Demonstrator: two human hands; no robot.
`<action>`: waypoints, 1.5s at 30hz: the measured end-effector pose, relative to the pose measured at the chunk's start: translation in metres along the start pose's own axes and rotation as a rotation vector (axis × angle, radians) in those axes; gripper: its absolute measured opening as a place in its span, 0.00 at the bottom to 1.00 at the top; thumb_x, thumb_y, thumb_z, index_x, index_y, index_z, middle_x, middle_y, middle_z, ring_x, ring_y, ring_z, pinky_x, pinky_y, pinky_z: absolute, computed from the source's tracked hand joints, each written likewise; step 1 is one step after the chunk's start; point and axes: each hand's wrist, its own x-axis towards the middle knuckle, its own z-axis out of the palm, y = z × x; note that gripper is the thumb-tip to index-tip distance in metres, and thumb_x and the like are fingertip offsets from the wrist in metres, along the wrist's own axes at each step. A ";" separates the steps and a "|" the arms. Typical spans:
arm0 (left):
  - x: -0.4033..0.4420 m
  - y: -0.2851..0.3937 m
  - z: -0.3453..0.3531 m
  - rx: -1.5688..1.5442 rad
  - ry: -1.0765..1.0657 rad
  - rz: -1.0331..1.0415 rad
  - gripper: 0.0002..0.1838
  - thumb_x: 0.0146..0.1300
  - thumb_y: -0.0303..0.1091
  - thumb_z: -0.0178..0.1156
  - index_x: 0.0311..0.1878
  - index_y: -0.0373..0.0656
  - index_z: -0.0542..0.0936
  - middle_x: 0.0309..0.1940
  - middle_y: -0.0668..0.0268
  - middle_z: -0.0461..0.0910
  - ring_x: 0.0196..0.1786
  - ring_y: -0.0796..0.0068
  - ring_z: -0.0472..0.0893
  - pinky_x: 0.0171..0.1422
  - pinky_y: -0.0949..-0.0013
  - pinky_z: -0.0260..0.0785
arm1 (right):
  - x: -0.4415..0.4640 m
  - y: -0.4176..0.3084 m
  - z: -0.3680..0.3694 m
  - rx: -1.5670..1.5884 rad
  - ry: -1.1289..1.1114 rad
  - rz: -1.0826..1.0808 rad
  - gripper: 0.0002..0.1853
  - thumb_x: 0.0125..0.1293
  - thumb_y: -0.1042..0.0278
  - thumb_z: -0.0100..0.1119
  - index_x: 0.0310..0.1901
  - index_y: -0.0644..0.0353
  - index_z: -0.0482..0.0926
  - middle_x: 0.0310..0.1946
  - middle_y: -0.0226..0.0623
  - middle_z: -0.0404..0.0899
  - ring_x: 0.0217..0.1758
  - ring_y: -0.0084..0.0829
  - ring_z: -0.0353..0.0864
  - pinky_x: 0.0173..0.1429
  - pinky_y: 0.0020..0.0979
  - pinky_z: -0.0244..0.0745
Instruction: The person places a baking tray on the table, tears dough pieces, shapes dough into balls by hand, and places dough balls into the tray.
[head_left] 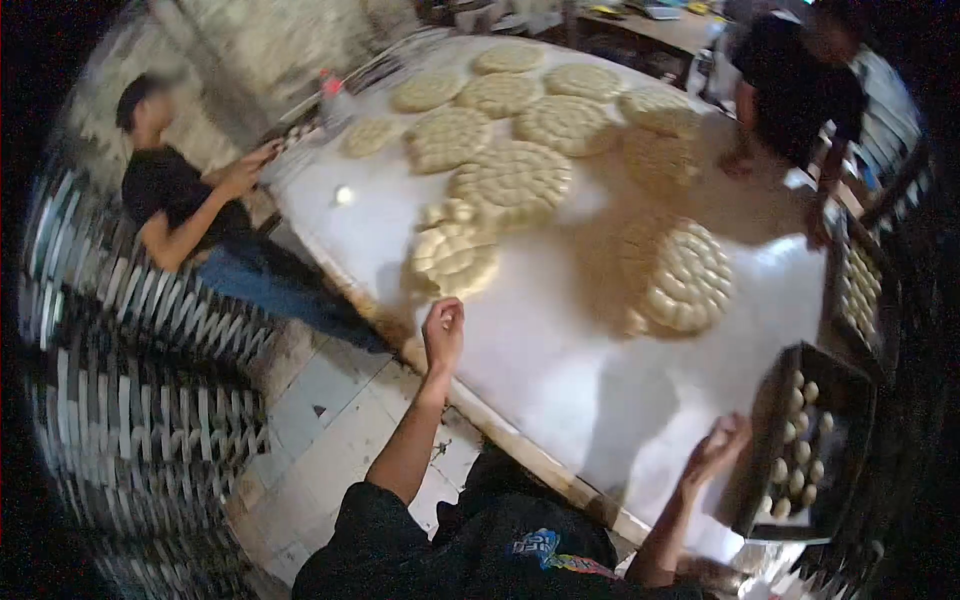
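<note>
Dough cluster on the white table, just beyond the left hand, fingers curled; right hand beside a tray of dough balls, fingers bent. Whether either holds dough cannot be told. A large round lies between cluster and tray; a co-worker stands opposite the tray.

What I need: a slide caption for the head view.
Left hand by a cluster of pale dough balls, right hand near a dark tray, more clusters beyond.

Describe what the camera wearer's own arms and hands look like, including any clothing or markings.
The left hand and right hand wear no gloves; both forearms are uncovered. The black shirt has a short left sleeve and a multicoloured print, too blurred to read.
</note>
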 end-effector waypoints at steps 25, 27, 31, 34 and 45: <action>0.303 -0.138 -0.090 -0.658 -0.257 -0.630 0.19 0.52 0.21 0.62 0.48 0.34 0.70 0.41 0.58 0.77 0.44 0.65 0.78 0.50 0.65 0.73 | -0.080 -0.114 0.115 -0.344 -0.245 0.327 0.09 0.60 0.69 0.52 0.39 0.62 0.76 0.39 0.44 0.72 0.45 0.45 0.70 0.51 0.41 0.65; 0.290 -0.143 -0.109 -0.654 -0.203 -0.599 0.18 0.53 0.20 0.62 0.47 0.34 0.70 0.41 0.58 0.77 0.44 0.66 0.78 0.49 0.66 0.73 | -0.079 -0.121 0.117 -0.407 -0.222 0.298 0.08 0.59 0.70 0.52 0.39 0.62 0.76 0.39 0.44 0.72 0.44 0.45 0.71 0.50 0.41 0.66; 0.263 -0.140 -0.136 -0.720 -0.015 -0.483 0.16 0.54 0.20 0.62 0.45 0.36 0.70 0.43 0.59 0.75 0.45 0.67 0.77 0.50 0.66 0.72 | -0.087 -0.105 0.127 -0.390 -0.276 0.385 0.08 0.60 0.71 0.53 0.39 0.63 0.78 0.41 0.45 0.74 0.43 0.39 0.74 0.47 0.37 0.70; 0.248 -0.064 -0.140 -0.860 0.172 -0.309 0.16 0.54 0.22 0.62 0.46 0.38 0.71 0.43 0.60 0.75 0.47 0.66 0.77 0.52 0.65 0.71 | -0.081 -0.127 0.137 -0.060 -0.315 0.457 0.11 0.61 0.67 0.55 0.42 0.64 0.77 0.35 0.41 0.76 0.38 0.32 0.75 0.45 0.31 0.72; 0.212 0.100 -0.124 -0.955 -0.024 0.049 0.23 0.58 0.29 0.55 0.57 0.50 0.64 0.47 0.55 0.71 0.49 0.52 0.73 0.50 0.50 0.70 | -0.071 -0.144 0.094 0.323 -0.583 0.550 0.13 0.64 0.65 0.53 0.45 0.65 0.75 0.34 0.40 0.79 0.39 0.30 0.77 0.45 0.30 0.71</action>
